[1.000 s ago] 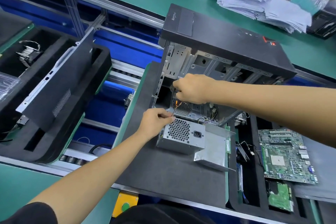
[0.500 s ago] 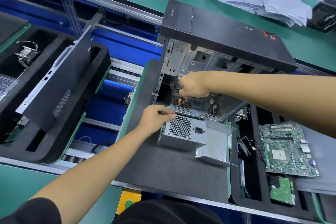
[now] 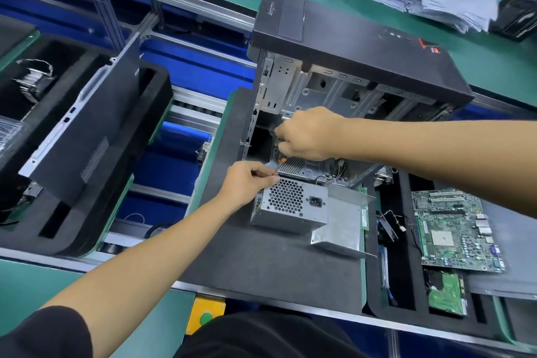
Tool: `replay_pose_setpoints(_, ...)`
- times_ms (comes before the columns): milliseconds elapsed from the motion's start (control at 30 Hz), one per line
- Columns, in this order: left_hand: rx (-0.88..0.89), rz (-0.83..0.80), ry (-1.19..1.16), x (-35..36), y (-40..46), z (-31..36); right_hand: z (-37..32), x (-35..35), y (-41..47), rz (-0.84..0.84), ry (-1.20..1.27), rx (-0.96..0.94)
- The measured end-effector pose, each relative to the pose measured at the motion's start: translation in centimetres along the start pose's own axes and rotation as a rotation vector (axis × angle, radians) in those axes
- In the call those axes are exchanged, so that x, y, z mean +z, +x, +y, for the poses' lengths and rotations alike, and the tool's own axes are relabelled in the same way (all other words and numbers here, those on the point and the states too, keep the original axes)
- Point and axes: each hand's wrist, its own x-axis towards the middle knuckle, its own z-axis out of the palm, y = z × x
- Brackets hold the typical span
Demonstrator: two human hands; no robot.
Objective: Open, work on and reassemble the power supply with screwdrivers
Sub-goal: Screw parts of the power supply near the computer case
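A side panel [image 3: 84,136] is being propped in a foam tray [image 3: 116,212] at left of frame. At centre, the power supply [image 3: 290,206] is lying on the dark mat [image 3: 261,264], just below the open PC case [image 3: 348,67], w/ its vent and socket facing up. The left hand [image 3: 250,183] is being held at the PSU's upper left corner, fingers curled and pinching something thin, prob. a screw or driver tip; too small to tell. The right hand [image 3: 308,134] is being held inside the case, fingers curled round an orange-handled screwdriver [image 3: 282,159], mostly hidden. Judged step: a fastener is being worked at the case rear near the PSU. Next move calls for the tip being seated squarely. A motherboard [image 3: 456,229] is lying at right.
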Motion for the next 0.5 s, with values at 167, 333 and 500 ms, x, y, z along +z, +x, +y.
replay_pose_setpoints(167, -0.022, -0.039, -0.004, -0.2, 0.2, -0.2, 1.4, -1.3, 0.0, 0.067, -0.233, -0.299)
replay_pose_setpoints(333, -0.039, -0.017, 0.004, -0.2, 0.3, -0.2, 0.9, -0.9, -0.4, 0.096, -0.383, -0.613)
replay_pose_setpoints(500, -0.027, 0.0, -0.039, -0.1, 0.3, 0.3, -1.8, 1.1, -0.9, 0.036, 0.155, 0.046)
